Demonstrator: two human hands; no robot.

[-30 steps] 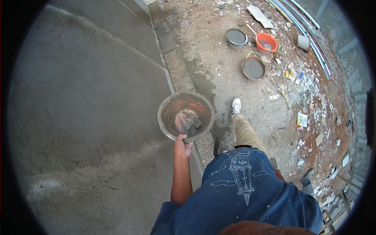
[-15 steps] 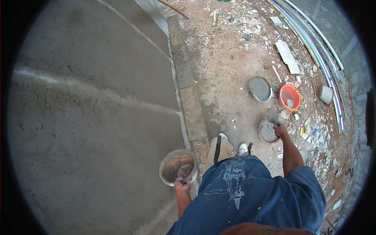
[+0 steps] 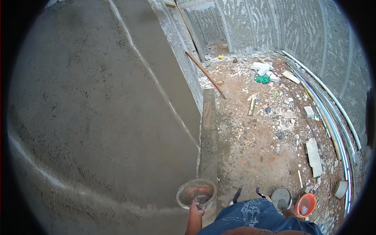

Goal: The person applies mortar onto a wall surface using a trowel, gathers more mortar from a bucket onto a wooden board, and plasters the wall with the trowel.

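My left hand [image 3: 197, 208] grips the near rim of a round, mortar-stained basin [image 3: 187, 188] with reddish streaks and dark residue inside. The basin is held beside the grey plastered wall [image 3: 117, 117]. Close to the lower edge, a small patch of my right arm or hand [image 3: 290, 214] shows between my blue shirt and two buckets; its fingers are hidden. One bucket [image 3: 282, 191] holds grey mortar, and the other is an orange bucket [image 3: 298, 203] with a small container inside.
A plank [image 3: 209, 109] lies along the wall's foot, and a wooden stick [image 3: 205, 74] leans farther back. Long pipes [image 3: 325, 105] curve along the right side. Rubble, a broken board [image 3: 313, 156], a green bag [image 3: 262, 79] and a pale bucket [image 3: 341, 189] lie on the ground.
The view has tilted up toward the far wall. My right hand, seen half a second ago with a mortar-loaded tool over a bowl, is now mostly hidden. My left hand still holds the basin.
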